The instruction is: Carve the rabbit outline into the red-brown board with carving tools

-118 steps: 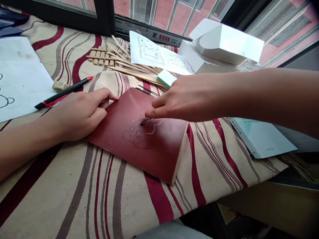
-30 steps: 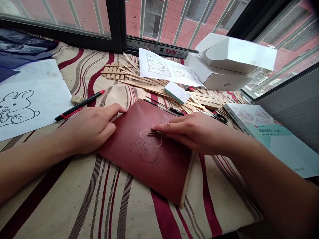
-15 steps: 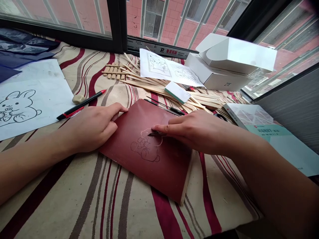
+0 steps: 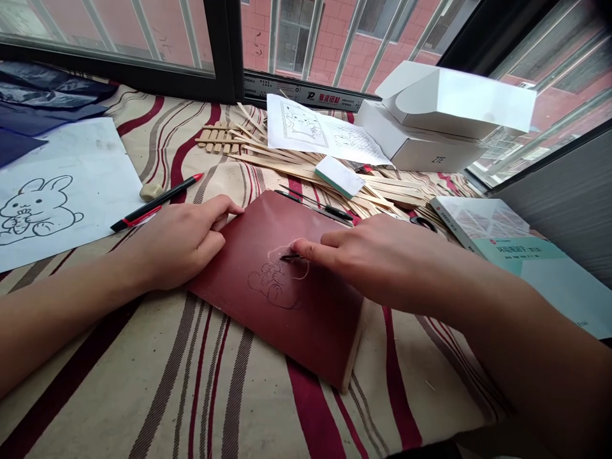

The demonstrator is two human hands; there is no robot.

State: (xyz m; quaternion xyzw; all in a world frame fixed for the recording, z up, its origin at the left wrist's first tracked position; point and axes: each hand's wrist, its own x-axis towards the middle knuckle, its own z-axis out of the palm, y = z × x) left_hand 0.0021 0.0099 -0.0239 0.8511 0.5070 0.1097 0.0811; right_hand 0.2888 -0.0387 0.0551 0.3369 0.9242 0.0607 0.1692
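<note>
A reddish-brown board [image 4: 287,331] lies aslant on the striped cloth, with a rabbit outline [image 4: 275,287] drawn on it. Part of the outline, around the head, is pale; the rest is dark. My left hand [image 4: 184,245] is closed at the board's left edge, fingers curled against it, thumb side down. In my right hand [image 4: 363,255] is a slim dark pointed tool [image 4: 290,257], its tip touching the board inside the rabbit's head. My index finger stretches along the tool, and most of its shaft is hidden under the hand.
On the left, a paper with a rabbit drawing [image 4: 62,210] lies near a black-and-red pen [image 4: 157,202] and a small eraser lump [image 4: 151,191]. Black pens [image 4: 315,205], wooden strips [image 4: 268,162] and a white-green eraser [image 4: 339,177] lie behind the board. A white box [image 4: 425,150] and book [image 4: 535,261] stand right.
The tool tip and my right index finger have shifted slightly left across the rabbit's head. The board appears a little farther left. My left hand keeps its place on the edge.
</note>
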